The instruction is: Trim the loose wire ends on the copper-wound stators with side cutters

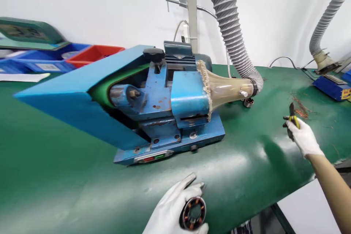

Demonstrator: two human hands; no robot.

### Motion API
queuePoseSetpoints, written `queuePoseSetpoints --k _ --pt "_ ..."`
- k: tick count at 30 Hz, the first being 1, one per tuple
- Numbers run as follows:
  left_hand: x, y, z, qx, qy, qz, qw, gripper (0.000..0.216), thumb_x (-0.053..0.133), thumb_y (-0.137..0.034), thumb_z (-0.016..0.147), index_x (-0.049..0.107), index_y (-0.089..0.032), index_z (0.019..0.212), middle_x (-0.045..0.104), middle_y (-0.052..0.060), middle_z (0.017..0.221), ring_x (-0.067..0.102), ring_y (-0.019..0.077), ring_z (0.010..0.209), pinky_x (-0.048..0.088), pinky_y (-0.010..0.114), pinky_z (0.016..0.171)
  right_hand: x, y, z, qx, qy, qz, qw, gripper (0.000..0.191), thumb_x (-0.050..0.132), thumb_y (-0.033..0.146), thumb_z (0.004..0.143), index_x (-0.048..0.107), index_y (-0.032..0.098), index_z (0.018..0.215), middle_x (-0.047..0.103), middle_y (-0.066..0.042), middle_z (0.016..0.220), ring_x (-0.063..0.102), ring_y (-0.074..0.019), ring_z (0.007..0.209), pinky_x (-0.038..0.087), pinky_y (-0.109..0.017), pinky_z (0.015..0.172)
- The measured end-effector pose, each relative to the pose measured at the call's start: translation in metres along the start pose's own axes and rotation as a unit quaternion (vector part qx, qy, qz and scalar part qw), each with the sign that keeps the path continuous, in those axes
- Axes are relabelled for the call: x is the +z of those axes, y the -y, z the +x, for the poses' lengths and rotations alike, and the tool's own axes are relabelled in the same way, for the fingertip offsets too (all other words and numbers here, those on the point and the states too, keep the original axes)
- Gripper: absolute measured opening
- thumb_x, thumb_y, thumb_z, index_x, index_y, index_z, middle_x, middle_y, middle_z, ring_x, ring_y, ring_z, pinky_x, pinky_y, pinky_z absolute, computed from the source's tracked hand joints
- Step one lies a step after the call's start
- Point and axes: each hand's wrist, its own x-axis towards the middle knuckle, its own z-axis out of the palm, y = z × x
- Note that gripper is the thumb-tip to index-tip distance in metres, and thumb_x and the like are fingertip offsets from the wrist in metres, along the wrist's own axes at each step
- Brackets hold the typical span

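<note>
My left hand [174,204], in a white glove, is at the bottom centre, closed around a motor stator [194,213]. The stator is a dark ring with copper windings and an open centre that faces up toward me. Off to the right, my right hand [303,137], gloved too, grips a pair of cutting pliers [293,121] with yellow and black handles, the dark jaws pointing up and away. Just beyond the pliers lie loose copper wire scraps [300,109] on the green tabletop [246,175]. A second stator [248,102] stands under the hose end.
A blue belt grinder [161,106] fills the middle, its clear funnel [227,87] joined to a grey ribbed hose [227,18]. Blue bins [41,62] and a red bin [93,54] stand back left. A blue device [330,87] and another hose [326,18] are at right.
</note>
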Motion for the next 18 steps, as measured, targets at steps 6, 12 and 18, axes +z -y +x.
queuePoseSetpoints --k 6,12,18 --pt "0.001 -0.037 0.013 -0.279 0.054 -0.439 0.852 0.056 0.07 -0.017 0.053 0.051 -0.021 0.105 0.064 -0.001 0.072 0.061 0.0155 0.057 0.046 0.024 0.046 0.013 -0.014 -0.086 -0.093 0.139 -0.268 0.949 0.05 0.045 0.035 0.087 0.048 0.017 0.134 0.056 -0.018 0.123 0.061 -0.0319 0.097 0.049 -0.043 0.08" --pt "0.001 -0.041 0.007 -0.224 0.119 -0.665 0.703 0.093 0.085 -0.038 0.04 0.047 -0.025 0.124 0.063 0.007 0.105 0.061 0.0145 0.076 0.044 0.023 0.058 0.035 0.01 -0.136 -0.108 0.154 -0.365 0.912 0.054 0.059 0.049 0.077 0.06 0.02 0.122 0.059 -0.018 0.12 0.059 -0.0398 0.099 0.048 -0.054 0.082" --pt "-0.008 -0.065 0.003 -0.204 0.162 -0.679 0.686 0.077 0.076 -0.049 0.056 0.05 -0.026 0.124 0.063 0.007 0.101 0.062 0.0205 0.085 0.047 0.033 0.074 0.068 0.103 -0.19 -0.244 0.318 0.188 0.897 0.042 0.07 0.018 0.075 0.067 0.035 0.114 0.068 -0.005 0.107 0.066 -0.023 0.093 0.053 -0.03 0.076"
